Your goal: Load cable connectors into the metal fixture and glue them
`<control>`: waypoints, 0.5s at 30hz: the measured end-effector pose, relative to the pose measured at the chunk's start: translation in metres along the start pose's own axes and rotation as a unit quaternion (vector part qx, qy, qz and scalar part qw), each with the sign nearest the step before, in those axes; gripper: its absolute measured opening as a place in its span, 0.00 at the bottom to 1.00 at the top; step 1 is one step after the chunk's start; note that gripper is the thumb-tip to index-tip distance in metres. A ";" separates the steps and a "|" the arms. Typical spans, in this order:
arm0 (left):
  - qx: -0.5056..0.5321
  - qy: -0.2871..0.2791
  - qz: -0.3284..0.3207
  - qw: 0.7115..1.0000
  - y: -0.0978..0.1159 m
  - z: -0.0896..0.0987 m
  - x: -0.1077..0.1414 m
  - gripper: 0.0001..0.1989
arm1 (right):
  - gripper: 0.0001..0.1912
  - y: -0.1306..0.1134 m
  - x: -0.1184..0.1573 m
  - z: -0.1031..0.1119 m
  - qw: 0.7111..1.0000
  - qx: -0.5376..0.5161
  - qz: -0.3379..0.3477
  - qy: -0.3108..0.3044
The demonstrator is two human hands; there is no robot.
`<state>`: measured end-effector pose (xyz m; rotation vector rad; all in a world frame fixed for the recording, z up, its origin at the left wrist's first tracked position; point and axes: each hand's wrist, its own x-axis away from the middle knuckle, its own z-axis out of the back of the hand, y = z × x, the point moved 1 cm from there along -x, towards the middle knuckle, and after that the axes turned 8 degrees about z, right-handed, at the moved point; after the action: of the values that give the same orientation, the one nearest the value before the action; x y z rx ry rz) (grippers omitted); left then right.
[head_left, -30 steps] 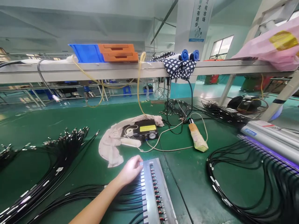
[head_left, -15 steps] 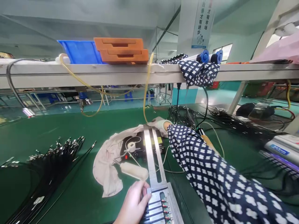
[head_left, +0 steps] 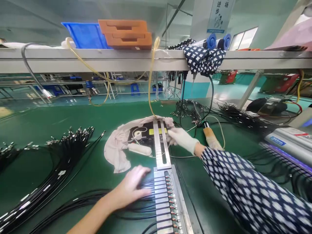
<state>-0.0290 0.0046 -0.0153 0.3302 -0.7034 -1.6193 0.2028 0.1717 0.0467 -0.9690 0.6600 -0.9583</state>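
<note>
A long metal fixture (head_left: 163, 198) lies on the green bench, with a row of black cables clamped across it and small connector ends along its right side. A slotted metal plate (head_left: 159, 143) extends from its far end over a black control box (head_left: 146, 134). My left hand (head_left: 133, 187) is bare and open, fingers spread over the cables (head_left: 146, 208) just left of the fixture. My right hand (head_left: 181, 138), in a white glove, is at the plate's right edge. Its fingers are curled; what they hold, if anything, is hidden. A pinkish cloth (head_left: 117, 152) curves around the box.
Bundles of black cables (head_left: 65, 159) lie at left, more (head_left: 243, 120) at back right. A white cylindrical piece (head_left: 139, 149) sits before the box. A wooden-handled tool (head_left: 211, 138) and a silver device (head_left: 287, 143) are at right. A shelf (head_left: 117, 61) crosses overhead, with yellow tubing (head_left: 151, 78) hanging.
My right hand has drawn back from the plate's far end to its right edge. My left hand has let go of the fixture's corner and opened to its left. The view has tilted down.
</note>
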 end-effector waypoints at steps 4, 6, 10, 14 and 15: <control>-0.107 -0.010 0.044 0.993 -0.037 0.024 0.057 0.43 | 0.25 0.043 0.095 -0.030 1.000 -0.022 0.016 -0.008; -0.142 -0.030 0.062 0.987 -0.046 0.030 0.072 0.29 | 0.27 0.061 0.119 -0.043 0.999 -0.019 0.023 0.040; -0.175 -0.088 0.049 0.979 -0.038 0.035 0.073 0.12 | 0.24 0.077 0.129 -0.056 0.991 0.021 0.049 0.122; -0.186 -0.108 0.038 0.976 -0.024 0.041 0.060 0.09 | 0.16 0.075 0.127 -0.057 0.986 0.066 0.087 0.130; -0.185 -0.111 0.036 0.976 -0.022 0.043 0.059 0.08 | 0.14 0.074 0.128 -0.057 0.984 0.077 0.097 0.129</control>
<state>-0.0818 -0.0404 0.0147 -0.1465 -0.5568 -1.6924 0.2402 0.0535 -0.0508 -0.6370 0.8675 -0.9543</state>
